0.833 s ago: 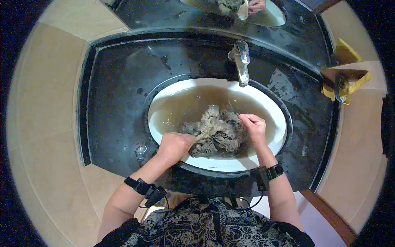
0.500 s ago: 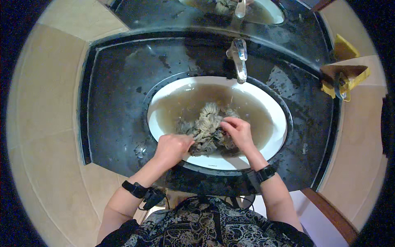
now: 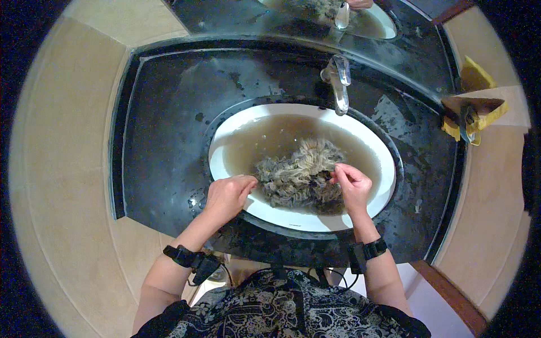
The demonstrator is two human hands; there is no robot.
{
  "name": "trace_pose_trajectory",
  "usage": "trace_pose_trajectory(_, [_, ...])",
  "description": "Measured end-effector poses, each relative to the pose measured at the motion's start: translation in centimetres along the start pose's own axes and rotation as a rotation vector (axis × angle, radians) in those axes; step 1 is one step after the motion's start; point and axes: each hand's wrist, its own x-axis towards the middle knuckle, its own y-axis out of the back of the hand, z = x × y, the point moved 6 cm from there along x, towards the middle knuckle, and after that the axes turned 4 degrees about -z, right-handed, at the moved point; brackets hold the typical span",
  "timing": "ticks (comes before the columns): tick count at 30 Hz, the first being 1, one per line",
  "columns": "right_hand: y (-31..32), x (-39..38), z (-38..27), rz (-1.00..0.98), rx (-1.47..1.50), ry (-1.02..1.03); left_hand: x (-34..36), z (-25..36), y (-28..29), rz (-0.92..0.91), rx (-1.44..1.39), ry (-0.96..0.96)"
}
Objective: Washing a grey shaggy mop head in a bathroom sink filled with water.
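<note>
A shaggy grey mop head (image 3: 304, 174), its strands soaked and spread out, lies in murky brown water in an oval white sink (image 3: 218, 152). My right hand (image 3: 354, 186) pinches strands at the mop head's right side between thumb and fingers. At the left edge of the mop head, above the sink's near rim, my left hand (image 3: 226, 196) is closed with its fingertips against the strands. The exact grip of the left fingers is partly hidden by the back of the hand.
A chrome faucet (image 3: 340, 84) stands behind the sink, its spout over the back rim. Wet dark stone countertop (image 3: 163, 124) surrounds the basin. A mirror (image 3: 225, 17) rises behind it. At the right edge sits a torn brown and yellow carton (image 3: 476, 115). Black straps circle both wrists.
My hands have moved farther apart, the right one to the right and the left slightly left and away. The bunched mop head has spread wider and shifted right.
</note>
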Motion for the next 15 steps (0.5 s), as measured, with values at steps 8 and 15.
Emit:
trace_pose_trajectory(8, [2.2, -0.1, -2.3, 0.117, 0.169, 0.109, 0.1, -1.0, -0.4, -0.054, -0.005, 0.046])
trace_pose_trajectory(15, [1.0, 2.5, 0.3, -0.028, 0.162, -0.051, 3.0, -0.9, -1.5, -0.074, -0.123, 0.179])
